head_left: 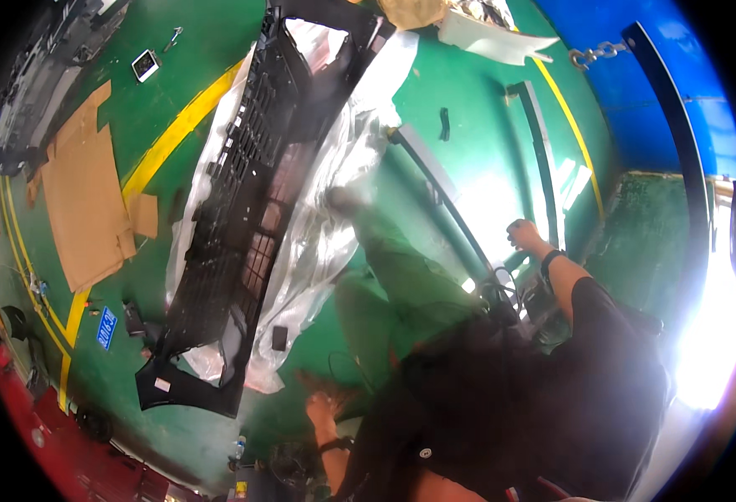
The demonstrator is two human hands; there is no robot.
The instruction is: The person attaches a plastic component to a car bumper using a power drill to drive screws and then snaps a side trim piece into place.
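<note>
In the head view a long black vehicle bumper (251, 226) lies at centre left on crumpled translucent plastic sheeting (305, 259). My left hand (322, 408) is low in the view, right of the bumper's lower end, with loosely spread fingers and nothing visible in them. My right hand (525, 236) is out to the right, beside a grey metal stand (535, 134); its fingers are curled, and anything inside them is too small to make out. My green-trousered legs (393, 259) extend toward the sheeting. A second grey bar (435, 176) slants beside them.
Flat cardboard (84, 201) and yellow floor lines (184, 113) are at left, with dark parts (42, 67) beyond. More cardboard and a white panel (493, 46) lie at the top. A blue wall (585, 33), chain and dark post (669, 100) stand right; a red object (46, 427) is lower left.
</note>
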